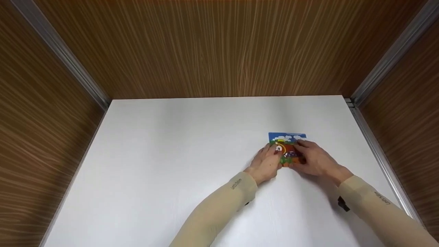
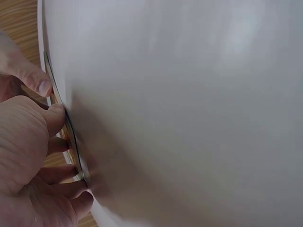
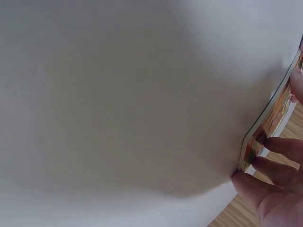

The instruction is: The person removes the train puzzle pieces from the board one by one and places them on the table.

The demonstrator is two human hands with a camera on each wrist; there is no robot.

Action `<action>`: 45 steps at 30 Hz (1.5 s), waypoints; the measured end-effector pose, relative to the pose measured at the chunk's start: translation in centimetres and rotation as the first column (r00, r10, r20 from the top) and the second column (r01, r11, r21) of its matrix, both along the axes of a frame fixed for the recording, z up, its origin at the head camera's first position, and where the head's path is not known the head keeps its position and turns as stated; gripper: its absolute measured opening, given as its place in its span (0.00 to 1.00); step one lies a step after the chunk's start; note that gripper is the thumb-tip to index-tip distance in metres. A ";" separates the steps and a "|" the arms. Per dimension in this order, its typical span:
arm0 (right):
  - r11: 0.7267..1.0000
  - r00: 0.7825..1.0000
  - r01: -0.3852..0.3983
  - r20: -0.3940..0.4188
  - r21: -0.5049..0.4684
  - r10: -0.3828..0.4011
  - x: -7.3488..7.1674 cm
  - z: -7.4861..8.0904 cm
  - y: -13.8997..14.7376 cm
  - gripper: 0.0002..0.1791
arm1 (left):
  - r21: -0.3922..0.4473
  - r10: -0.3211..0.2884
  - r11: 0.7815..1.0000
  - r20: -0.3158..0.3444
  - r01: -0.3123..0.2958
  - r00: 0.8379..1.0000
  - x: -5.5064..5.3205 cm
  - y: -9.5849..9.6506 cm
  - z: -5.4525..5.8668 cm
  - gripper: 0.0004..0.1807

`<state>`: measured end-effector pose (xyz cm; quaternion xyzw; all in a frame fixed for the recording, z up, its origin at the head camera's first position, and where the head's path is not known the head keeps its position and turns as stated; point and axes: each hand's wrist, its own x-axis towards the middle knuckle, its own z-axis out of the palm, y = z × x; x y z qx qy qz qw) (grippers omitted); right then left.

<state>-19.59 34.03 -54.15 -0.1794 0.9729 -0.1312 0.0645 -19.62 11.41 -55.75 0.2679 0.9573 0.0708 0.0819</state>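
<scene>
A small, thin picture board (image 1: pixel 287 137) lies on the white table, printed with blue sky, white clouds and a red and yellow cartoon shape. My left hand (image 1: pixel 265 164) holds its left side, fingers over the face and left edge, thumb at the near edge. My right hand (image 1: pixel 317 158) grips the right side, thumb by the near right corner and fingers at the right edge. In the left wrist view, the board's thin edge (image 2: pixel 75 142) runs past the left fingers. The right wrist view shows the right fingertips (image 3: pixel 242 180) against a corner. Both hands hide parts of the picture.
The white table (image 1: pixel 154 164) spreads around the board, widest to the left. A wood-grain panel (image 1: pixel 219 51) rises behind it, with side panels left and right. A metal rail (image 1: pixel 375 151) runs along the table's right edge.
</scene>
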 end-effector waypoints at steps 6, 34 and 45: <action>1.000 1.000 -0.018 0.017 0.012 0.018 -0.4 0.1 -0.8 0.50 | 0.008 -0.001 1.000 0.006 0.001 1.000 -0.2 -0.9 0.0 0.30; 0.986 0.986 -0.165 -0.008 0.009 0.165 -1.6 -0.4 -5.7 0.42 | 0.007 -0.044 0.999 0.018 0.044 0.999 -0.7 -7.9 0.3 0.29; 0.965 0.966 -0.260 -0.010 -0.033 0.260 -1.7 -0.8 -7.3 0.39 | 0.059 -0.037 0.998 0.035 0.035 0.999 -0.6 -11.4 0.0 0.31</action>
